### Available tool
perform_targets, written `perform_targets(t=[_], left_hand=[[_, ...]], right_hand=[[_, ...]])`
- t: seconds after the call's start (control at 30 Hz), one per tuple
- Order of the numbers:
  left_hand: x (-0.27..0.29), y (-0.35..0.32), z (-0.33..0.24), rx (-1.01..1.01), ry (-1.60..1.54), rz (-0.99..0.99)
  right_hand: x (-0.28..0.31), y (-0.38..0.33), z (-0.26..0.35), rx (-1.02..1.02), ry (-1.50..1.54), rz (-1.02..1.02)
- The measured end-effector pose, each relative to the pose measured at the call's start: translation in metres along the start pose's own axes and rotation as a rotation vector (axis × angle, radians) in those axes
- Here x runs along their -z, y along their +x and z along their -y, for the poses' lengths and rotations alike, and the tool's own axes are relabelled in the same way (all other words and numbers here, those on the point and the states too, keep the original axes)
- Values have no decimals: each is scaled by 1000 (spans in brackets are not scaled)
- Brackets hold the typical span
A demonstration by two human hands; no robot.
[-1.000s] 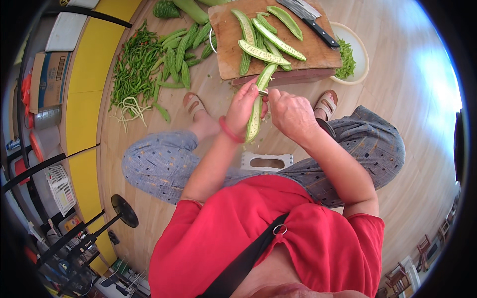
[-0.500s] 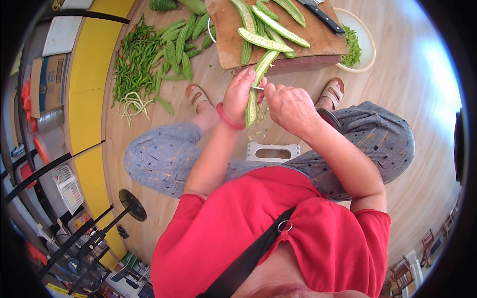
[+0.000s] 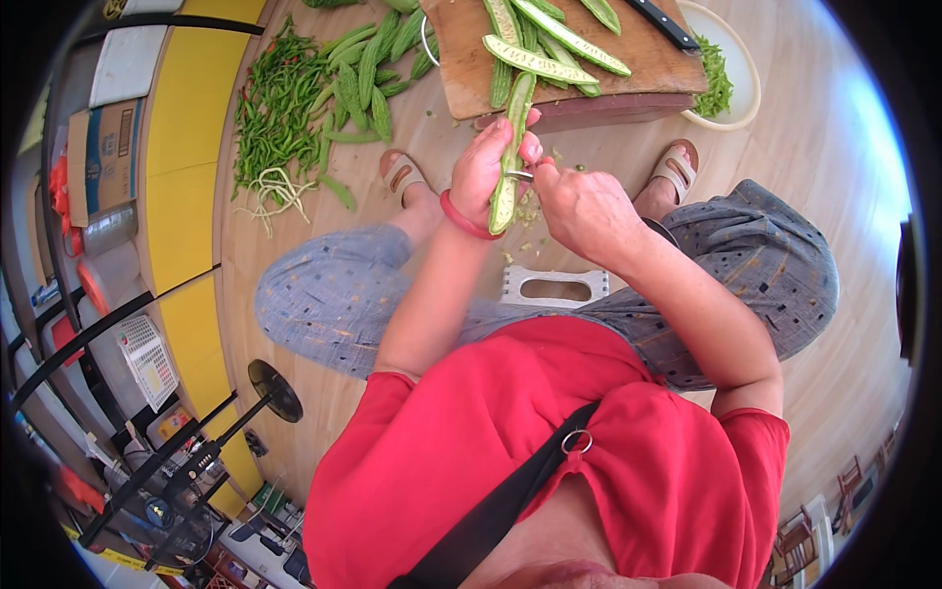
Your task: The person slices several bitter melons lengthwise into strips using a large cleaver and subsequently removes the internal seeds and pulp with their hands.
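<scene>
My left hand (image 3: 481, 172) is closed around a halved bitter melon (image 3: 503, 211), its pale cut side turned up. A red bracelet circles that wrist. In my right hand (image 3: 584, 206) is a small metal tool, apparently a spoon (image 3: 520, 176), pressed against the melon's hollow; the fingers hide its handle. Small pale scraps (image 3: 530, 211) lie on the floor below. Beyond my hands, several more bitter melon halves (image 3: 542, 60) rest on a wooden cutting board (image 3: 643, 74), some cut side up. A black-handled knife (image 3: 667, 25) lies at the board's far right.
A white plate (image 3: 743, 83) with cut green pieces (image 3: 714, 83) sits right of the board. Green chillies (image 3: 280, 98), whole bitter melons (image 3: 368, 74) and pale long beans (image 3: 275, 191) lie on the floor, left. A white stool (image 3: 515, 285) stands below my hands; a shelf unit with yellow panels (image 3: 182, 118) lines the left.
The view has shifted, so the board and floor things sit slightly higher and further right. My right hand's metal tool has moved a little toward me along the melon half. Both grips stay the same.
</scene>
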State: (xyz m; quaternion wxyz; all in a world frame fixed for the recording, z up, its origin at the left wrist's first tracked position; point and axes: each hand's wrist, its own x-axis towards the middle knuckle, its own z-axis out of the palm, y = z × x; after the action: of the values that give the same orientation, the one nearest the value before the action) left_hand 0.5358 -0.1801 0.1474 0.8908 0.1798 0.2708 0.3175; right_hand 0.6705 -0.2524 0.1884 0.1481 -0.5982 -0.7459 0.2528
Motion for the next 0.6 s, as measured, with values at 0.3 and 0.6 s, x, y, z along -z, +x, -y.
perform_targets(t=[0.3, 0.6], left_hand=[[15, 12, -5, 3, 3, 34], [9, 13, -7, -44, 35, 61]], right_hand=[[-5, -7, 10, -1, 66, 33], [-5, 6, 0, -21, -23, -47]])
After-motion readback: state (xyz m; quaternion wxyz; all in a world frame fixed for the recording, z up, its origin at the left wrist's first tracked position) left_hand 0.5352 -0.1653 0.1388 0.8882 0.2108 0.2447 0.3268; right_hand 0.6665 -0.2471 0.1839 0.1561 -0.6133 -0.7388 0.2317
